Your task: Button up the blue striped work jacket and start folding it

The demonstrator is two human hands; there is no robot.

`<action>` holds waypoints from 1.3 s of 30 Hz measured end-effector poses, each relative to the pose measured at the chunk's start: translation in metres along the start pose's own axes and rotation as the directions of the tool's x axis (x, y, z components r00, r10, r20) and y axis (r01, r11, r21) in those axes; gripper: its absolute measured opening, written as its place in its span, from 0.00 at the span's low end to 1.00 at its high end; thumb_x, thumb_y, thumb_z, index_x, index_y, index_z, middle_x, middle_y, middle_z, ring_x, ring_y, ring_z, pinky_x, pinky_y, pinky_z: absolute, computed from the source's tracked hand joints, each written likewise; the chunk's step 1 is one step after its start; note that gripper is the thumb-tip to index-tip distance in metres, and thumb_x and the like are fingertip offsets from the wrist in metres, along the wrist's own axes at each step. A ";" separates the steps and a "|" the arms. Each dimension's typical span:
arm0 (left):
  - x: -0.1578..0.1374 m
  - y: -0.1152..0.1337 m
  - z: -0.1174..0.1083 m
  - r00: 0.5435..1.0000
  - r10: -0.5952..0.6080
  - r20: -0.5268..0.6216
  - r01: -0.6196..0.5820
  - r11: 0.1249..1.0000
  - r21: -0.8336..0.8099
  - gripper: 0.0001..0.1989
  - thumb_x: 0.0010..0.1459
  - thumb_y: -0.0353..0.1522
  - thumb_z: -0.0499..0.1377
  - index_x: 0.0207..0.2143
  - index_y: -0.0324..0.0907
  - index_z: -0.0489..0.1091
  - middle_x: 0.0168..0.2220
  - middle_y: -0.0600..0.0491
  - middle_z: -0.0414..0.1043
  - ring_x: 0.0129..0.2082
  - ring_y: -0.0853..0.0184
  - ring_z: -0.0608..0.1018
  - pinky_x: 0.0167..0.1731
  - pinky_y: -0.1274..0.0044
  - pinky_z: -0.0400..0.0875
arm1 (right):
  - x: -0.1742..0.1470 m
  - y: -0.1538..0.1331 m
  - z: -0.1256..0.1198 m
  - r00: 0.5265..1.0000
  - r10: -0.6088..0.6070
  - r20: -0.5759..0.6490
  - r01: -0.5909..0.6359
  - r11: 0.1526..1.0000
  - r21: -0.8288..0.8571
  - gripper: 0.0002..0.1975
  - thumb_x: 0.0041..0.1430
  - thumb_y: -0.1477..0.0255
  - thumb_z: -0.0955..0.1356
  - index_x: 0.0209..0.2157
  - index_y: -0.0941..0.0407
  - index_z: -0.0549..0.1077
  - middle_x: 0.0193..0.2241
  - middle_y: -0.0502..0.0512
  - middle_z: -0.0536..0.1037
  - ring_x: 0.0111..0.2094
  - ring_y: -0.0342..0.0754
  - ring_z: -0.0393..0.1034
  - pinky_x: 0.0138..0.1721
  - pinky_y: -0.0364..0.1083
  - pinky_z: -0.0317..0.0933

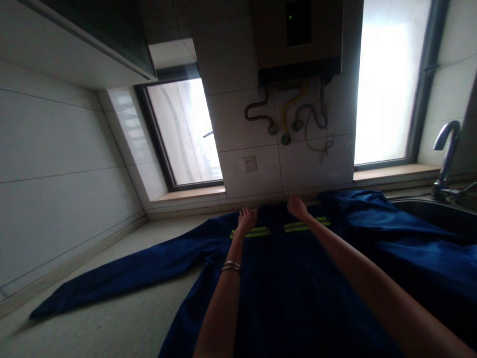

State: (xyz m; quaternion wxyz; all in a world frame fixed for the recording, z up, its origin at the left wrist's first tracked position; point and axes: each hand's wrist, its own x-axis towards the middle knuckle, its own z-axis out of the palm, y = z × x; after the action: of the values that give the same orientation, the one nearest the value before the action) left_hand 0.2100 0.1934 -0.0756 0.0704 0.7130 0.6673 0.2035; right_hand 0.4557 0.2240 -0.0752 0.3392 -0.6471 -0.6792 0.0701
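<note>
A dark blue work jacket (276, 288) with yellow-green reflective stripes on its chest lies spread over the counter. My left hand (247, 220) rests on the upper part of the jacket, just above the left stripe, its fingers apart. Close to the wall, my right hand (297, 206) is closed at the jacket's top edge near the collar; its fingertips are hidden, and it seems to grip the cloth. One sleeve stretches out to the left along the counter. The other side of the jacket lies bunched to the right, towards the sink.
The pale counter (122, 313) runs along a tiled wall. At the right is a sink (413, 201) with a curved metal faucet (449, 144). A water heater (298, 35) with hoses hangs above, between two windows, and a wall socket (249, 163) sits below it. A cabinet (93, 40) overhangs upper left.
</note>
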 end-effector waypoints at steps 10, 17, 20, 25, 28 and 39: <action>-0.030 -0.012 0.057 0.983 -0.087 0.161 0.051 0.974 0.220 0.36 0.57 0.54 0.39 0.63 0.46 0.51 0.66 0.40 0.38 0.63 0.38 0.42 0.51 0.42 0.37 | -0.047 0.054 0.043 0.936 0.167 0.310 -0.049 0.934 -0.355 0.36 0.57 0.46 0.53 0.62 0.50 0.54 0.63 0.69 0.45 0.62 0.72 0.34 0.51 0.74 0.29; -0.045 0.007 0.049 0.995 0.077 -0.069 -0.057 0.963 0.264 0.27 0.61 0.38 0.45 0.60 0.38 0.55 0.64 0.40 0.45 0.63 0.48 0.49 0.58 0.56 0.43 | -0.039 0.058 0.042 0.922 0.172 0.346 -0.044 0.936 -0.349 0.38 0.55 0.43 0.53 0.62 0.49 0.54 0.64 0.68 0.44 0.62 0.72 0.36 0.51 0.73 0.29; -0.052 0.038 0.054 0.973 0.196 -0.122 -0.166 0.961 0.221 0.27 0.61 0.36 0.43 0.61 0.34 0.52 0.64 0.41 0.45 0.64 0.53 0.49 0.60 0.64 0.45 | -0.041 0.057 0.042 0.933 0.168 0.319 -0.048 0.935 -0.350 0.36 0.56 0.45 0.56 0.61 0.49 0.55 0.63 0.67 0.46 0.62 0.71 0.38 0.51 0.73 0.31; -0.067 0.076 0.085 0.903 0.400 0.156 -0.422 0.894 0.153 0.31 0.60 0.47 0.42 0.61 0.39 0.54 0.64 0.43 0.48 0.64 0.51 0.49 0.60 0.60 0.45 | -0.045 0.056 0.035 0.991 0.086 0.106 -0.055 0.962 -0.267 0.21 0.63 0.66 0.55 0.50 0.59 0.70 0.51 0.71 0.68 0.55 0.64 0.58 0.52 0.68 0.44; -0.072 0.078 0.095 0.887 0.411 0.212 -0.442 0.888 0.127 0.32 0.60 0.48 0.41 0.61 0.40 0.54 0.64 0.43 0.47 0.63 0.51 0.51 0.59 0.58 0.46 | -0.037 0.053 0.027 0.999 0.005 0.035 0.003 0.971 -0.241 0.23 0.59 0.77 0.55 0.54 0.66 0.65 0.50 0.72 0.68 0.54 0.57 0.60 0.55 0.57 0.48; -0.070 0.070 0.092 0.877 0.452 0.165 -0.471 0.876 0.103 0.29 0.61 0.47 0.42 0.61 0.44 0.54 0.63 0.47 0.50 0.63 0.53 0.51 0.59 0.59 0.49 | 0.011 0.032 0.037 0.936 -0.332 0.116 0.346 0.930 -0.123 0.31 0.51 0.81 0.58 0.59 0.63 0.59 0.58 0.60 0.63 0.58 0.48 0.56 0.59 0.46 0.48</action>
State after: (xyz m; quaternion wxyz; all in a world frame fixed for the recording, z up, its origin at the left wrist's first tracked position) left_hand 0.3079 0.1332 -0.1465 0.0149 0.8671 0.4838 0.1179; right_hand 0.4625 0.2523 -0.1164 0.2674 -0.5384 -0.7991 -0.0078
